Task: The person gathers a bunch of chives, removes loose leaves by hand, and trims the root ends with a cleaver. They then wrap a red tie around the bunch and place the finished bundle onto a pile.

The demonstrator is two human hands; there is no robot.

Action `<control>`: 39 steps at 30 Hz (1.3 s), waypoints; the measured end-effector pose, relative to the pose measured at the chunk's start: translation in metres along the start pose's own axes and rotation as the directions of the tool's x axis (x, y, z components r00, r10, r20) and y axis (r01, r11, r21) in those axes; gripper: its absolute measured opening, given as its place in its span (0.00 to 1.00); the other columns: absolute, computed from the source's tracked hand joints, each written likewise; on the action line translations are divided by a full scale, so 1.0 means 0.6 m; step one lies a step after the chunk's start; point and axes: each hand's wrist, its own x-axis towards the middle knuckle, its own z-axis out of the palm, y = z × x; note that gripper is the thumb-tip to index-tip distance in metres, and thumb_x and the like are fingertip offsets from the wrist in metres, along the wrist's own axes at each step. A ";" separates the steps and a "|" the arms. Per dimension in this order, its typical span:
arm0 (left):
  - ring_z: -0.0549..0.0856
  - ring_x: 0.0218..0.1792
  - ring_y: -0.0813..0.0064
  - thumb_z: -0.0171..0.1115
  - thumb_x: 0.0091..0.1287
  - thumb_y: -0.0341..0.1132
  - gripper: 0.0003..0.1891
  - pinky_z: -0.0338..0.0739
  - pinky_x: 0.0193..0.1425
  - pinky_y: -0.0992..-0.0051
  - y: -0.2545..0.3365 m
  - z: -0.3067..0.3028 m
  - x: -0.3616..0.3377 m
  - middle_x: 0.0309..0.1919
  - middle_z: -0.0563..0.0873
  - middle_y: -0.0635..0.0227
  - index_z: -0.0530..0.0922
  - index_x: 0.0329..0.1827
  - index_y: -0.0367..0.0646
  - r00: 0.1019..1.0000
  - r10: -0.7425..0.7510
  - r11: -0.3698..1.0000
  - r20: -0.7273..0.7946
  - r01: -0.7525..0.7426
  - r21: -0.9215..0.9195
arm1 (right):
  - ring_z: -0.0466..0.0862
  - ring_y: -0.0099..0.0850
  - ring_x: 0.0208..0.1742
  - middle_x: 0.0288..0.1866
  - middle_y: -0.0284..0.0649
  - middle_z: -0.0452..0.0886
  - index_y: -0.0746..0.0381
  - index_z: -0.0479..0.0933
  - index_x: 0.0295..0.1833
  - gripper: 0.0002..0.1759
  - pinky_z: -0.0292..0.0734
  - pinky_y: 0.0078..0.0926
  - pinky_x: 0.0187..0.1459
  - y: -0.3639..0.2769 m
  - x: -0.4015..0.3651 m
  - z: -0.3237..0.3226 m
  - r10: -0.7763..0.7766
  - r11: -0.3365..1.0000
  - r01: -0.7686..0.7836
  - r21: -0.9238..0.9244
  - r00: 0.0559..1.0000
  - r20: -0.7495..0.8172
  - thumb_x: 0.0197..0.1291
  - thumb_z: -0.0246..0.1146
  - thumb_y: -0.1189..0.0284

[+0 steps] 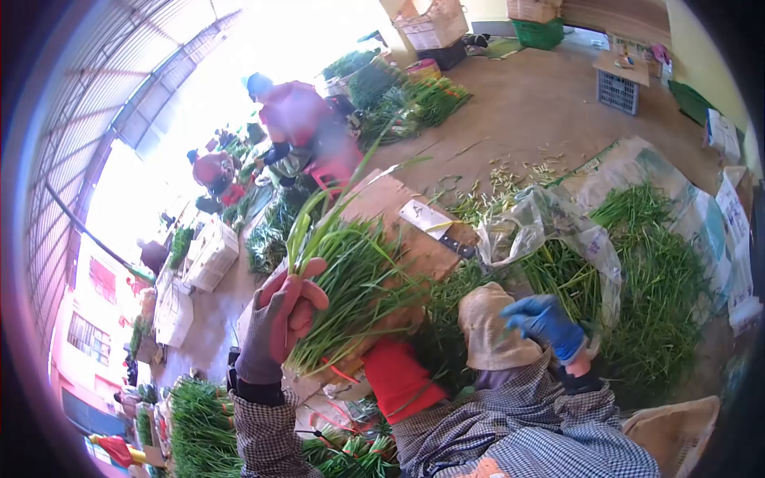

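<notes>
My left hand (288, 312), in a grey glove with bare fingertips, is raised and closed around a few long green chives (300, 239). Their leaves fan upward past the fingers. Just behind it lies a heap of cut chives (351, 287) on the wooden board (381, 199). On that same board rests a cleaver (434, 225) with a dark handle. My right hand (548, 325), in a blue glove, hovers beside my cloth-covered knee (494, 327). Its fingers are loosely bent and a little apart, with nothing visible in them.
Loose greens (649, 263) pile on plastic sheeting at right, beside a clear plastic bag (550, 231). Trimmed ends (518, 179) litter the floor. Tied bundles (203, 426) stand at lower left. Another person (299, 119) works behind the board. White crates (211, 255) stand left.
</notes>
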 end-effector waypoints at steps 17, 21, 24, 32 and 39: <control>0.84 0.43 0.46 0.58 0.67 0.36 0.12 0.79 0.48 0.56 -0.376 -0.324 -0.053 0.42 0.80 0.48 0.80 0.50 0.45 0.939 -0.017 0.324 -0.342 0.329 0.887 | 0.86 0.33 0.27 0.34 0.45 0.86 0.63 0.85 0.46 0.10 0.80 0.29 0.32 0.067 0.027 0.126 -0.020 0.921 0.098 -0.377 0.979 0.204 0.61 0.66 0.72; 0.83 0.38 0.47 0.60 0.66 0.33 0.10 0.79 0.41 0.54 -0.416 -0.347 -0.052 0.39 0.80 0.50 0.80 0.48 0.45 0.918 0.253 0.293 -0.305 0.228 0.928 | 0.87 0.39 0.36 0.37 0.46 0.86 0.62 0.85 0.47 0.12 0.81 0.33 0.40 0.088 0.053 0.200 -0.132 0.873 0.275 -0.402 0.928 0.349 0.59 0.67 0.71; 0.83 0.39 0.50 0.62 0.62 0.32 0.14 0.78 0.39 0.54 -0.446 -0.360 -0.043 0.40 0.80 0.52 0.79 0.51 0.45 0.909 0.259 0.169 -0.327 0.291 0.942 | 0.86 0.43 0.40 0.37 0.46 0.86 0.62 0.85 0.49 0.14 0.80 0.36 0.43 0.074 0.074 0.257 -0.118 0.837 0.347 -0.422 0.869 0.480 0.59 0.68 0.69; 0.78 0.57 0.58 0.65 0.66 0.36 0.27 0.73 0.63 0.65 -0.392 -0.338 -0.105 0.57 0.79 0.56 0.72 0.69 0.43 0.850 0.381 0.358 -0.365 0.228 0.905 | 0.85 0.45 0.42 0.40 0.46 0.86 0.61 0.84 0.48 0.16 0.80 0.38 0.45 0.101 0.143 0.421 -0.079 0.773 0.493 -0.401 0.701 0.709 0.57 0.68 0.65; 0.62 0.76 0.57 0.53 0.76 0.53 0.33 0.56 0.77 0.56 -0.461 -0.392 -0.208 0.77 0.61 0.53 0.60 0.78 0.45 0.502 0.022 0.986 -0.865 -0.156 -0.066 | 0.86 0.46 0.43 0.40 0.46 0.87 0.59 0.85 0.46 0.13 0.81 0.37 0.46 0.129 0.183 0.500 -0.081 0.770 0.533 -0.350 0.627 0.775 0.58 0.66 0.66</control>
